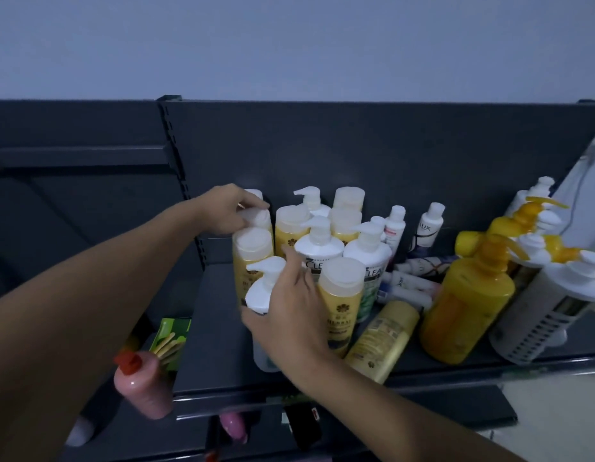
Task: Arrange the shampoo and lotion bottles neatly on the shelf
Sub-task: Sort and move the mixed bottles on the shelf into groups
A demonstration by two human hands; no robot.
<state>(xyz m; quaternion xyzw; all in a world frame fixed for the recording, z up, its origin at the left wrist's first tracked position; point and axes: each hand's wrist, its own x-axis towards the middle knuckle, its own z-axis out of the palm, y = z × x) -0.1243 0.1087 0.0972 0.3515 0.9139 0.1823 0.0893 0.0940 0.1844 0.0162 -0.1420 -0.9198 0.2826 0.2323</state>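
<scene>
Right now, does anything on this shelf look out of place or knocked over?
Yes. A pale yellow bottle lies on its side at the front of the shelf, and several small bottles lie toppled just behind it, while the bottles around them stand upright.

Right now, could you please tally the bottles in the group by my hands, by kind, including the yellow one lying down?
White pump bottles, standing: 4
Yellow flip-cap bottles, standing: 7 (rearmost mostly hidden by the left hand)
Yellow bottle lying down: 1
Total: 12
</scene>
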